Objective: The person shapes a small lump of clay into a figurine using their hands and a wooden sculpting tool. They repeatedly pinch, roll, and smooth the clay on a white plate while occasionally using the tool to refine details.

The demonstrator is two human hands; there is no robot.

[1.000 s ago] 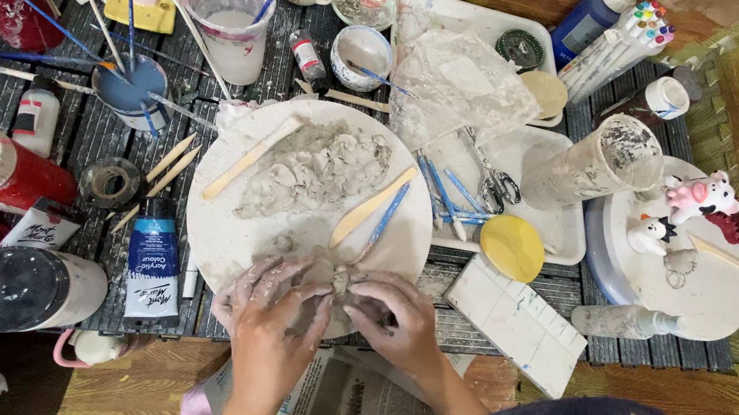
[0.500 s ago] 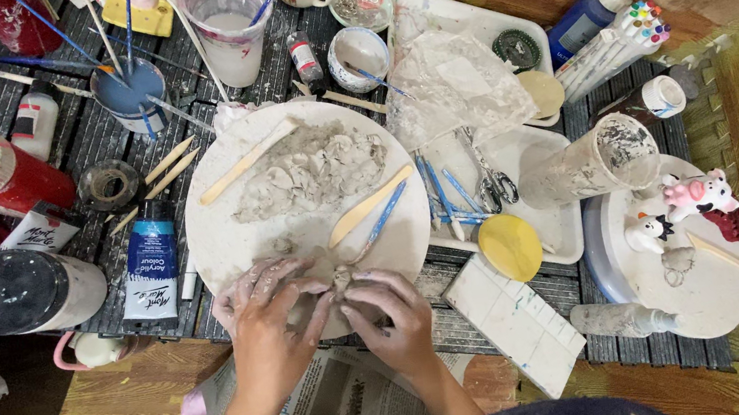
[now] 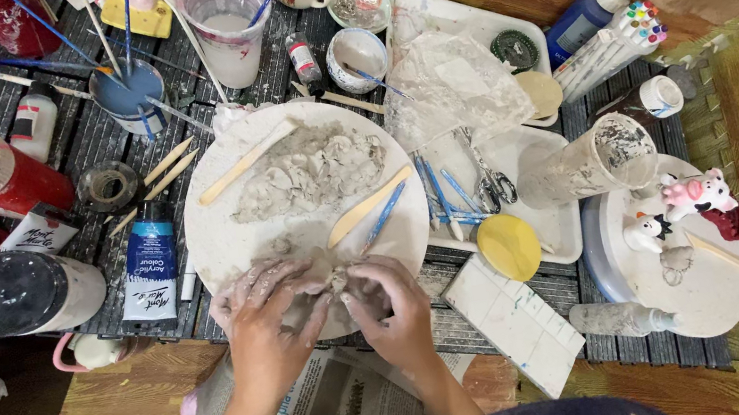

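Clay lump (image 3: 334,283): small, grey, wet; sits at the near edge of the round white board (image 3: 222,246), pinched between both hands.

Left hand (image 3: 266,321): smeared with clay, fingers curled and pressed onto the lump from the left. Right hand (image 3: 392,304): likewise coated, fingertips pinching the lump from the right. Both grips closed on the piece; how much of it lies under the palms cannot be told.

Clay pile (image 3: 308,173): larger, rough mass, mid-board, well apart from the hands.

Wooden tool (image 3: 367,206) and blue tool (image 3: 385,217): lying on the board side by side, their near ends just beside the right hand.

Wooden stick (image 3: 245,162): upper left of the board, touching the pile's edge.

Paint tube (image 3: 149,270): blue and white, flat on the mat just left of the board.

Newspaper (image 3: 339,411): spread under the wrists, below the board.

Figurines (image 3: 691,194): small painted animals on a second round board at far right.

Risks, as judged: the lump sits near the board's rim, so a hard press could push it off onto the newspaper. Slippery fingers may tear or overthin the piece. A sideways shift of the right hand could knock the two tools off the board.
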